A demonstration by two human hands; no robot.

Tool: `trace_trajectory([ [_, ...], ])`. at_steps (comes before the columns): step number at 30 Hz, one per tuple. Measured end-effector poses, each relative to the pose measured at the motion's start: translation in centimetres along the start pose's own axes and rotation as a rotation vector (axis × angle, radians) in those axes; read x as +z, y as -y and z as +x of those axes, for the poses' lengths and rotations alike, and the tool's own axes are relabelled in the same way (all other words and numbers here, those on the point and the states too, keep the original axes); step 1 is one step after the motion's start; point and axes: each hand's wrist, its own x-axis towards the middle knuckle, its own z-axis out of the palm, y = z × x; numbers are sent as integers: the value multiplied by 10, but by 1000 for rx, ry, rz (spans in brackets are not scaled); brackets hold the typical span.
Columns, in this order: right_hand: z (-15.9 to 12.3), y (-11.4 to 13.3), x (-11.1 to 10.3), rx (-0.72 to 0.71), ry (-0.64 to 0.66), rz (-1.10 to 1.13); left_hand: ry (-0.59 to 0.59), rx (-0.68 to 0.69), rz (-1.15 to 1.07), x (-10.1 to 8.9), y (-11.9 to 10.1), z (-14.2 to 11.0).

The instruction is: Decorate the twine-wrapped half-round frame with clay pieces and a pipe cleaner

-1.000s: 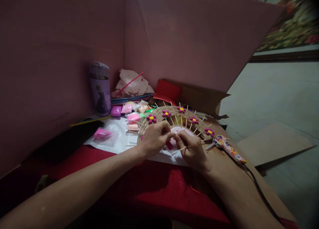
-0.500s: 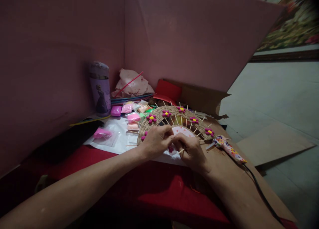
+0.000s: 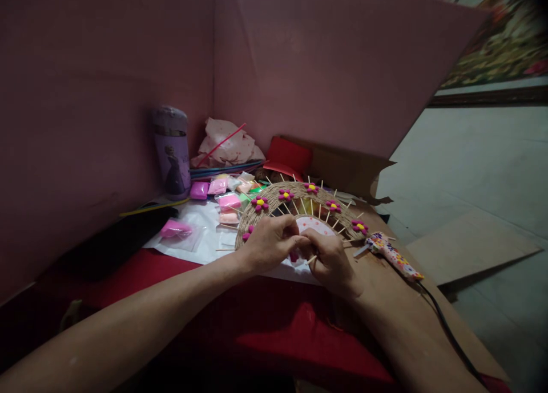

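Note:
Close together over the white sheet, my left hand (image 3: 268, 244) and my right hand (image 3: 331, 259) meet at their fingertips, both closed in a pinch. A thin wooden stick (image 3: 312, 260) pokes out of my right fist. What lies between the left fingertips is hidden; a bit of dark magenta (image 3: 293, 256) shows just beneath. Behind the hands is an arch of coiled twine (image 3: 274, 194) with short sticks jutting from both edges. Magenta flowers with yellow centres, such as this flower (image 3: 286, 195), dot the arch. Inside its curve shows white fabric with pink dots (image 3: 314, 225).
Packets of coloured clay (image 3: 229, 202) lie on the white sheet (image 3: 205, 216). A purple tumbler (image 3: 172, 153) stands at back left, near bunched dotted cloth (image 3: 226, 145). To the right rests a flower-patterned glue gun (image 3: 394, 255) with a black cord (image 3: 440, 310). Pink panels (image 3: 321, 68) rise behind.
My fingertips shift very slightly against each other. The twine arch and the things around it stay where they were.

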Motion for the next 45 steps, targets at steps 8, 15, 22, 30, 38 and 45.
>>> trace_trajectory([
  [8,-1,-1,0,-9,4,17,2,17,94,0,2,0],
  [15,-1,-2,1,12,26,26,-9,41,166,0,3,-1],
  [22,-1,-3,1,9,23,22,-25,29,255,1,2,-1],
  [30,0,-2,1,14,44,33,-34,41,327,2,5,-1],
  [38,1,-2,2,12,83,-4,-1,20,393,0,1,-1],
  [45,1,-2,2,28,162,-70,8,50,493,2,6,-1],
])
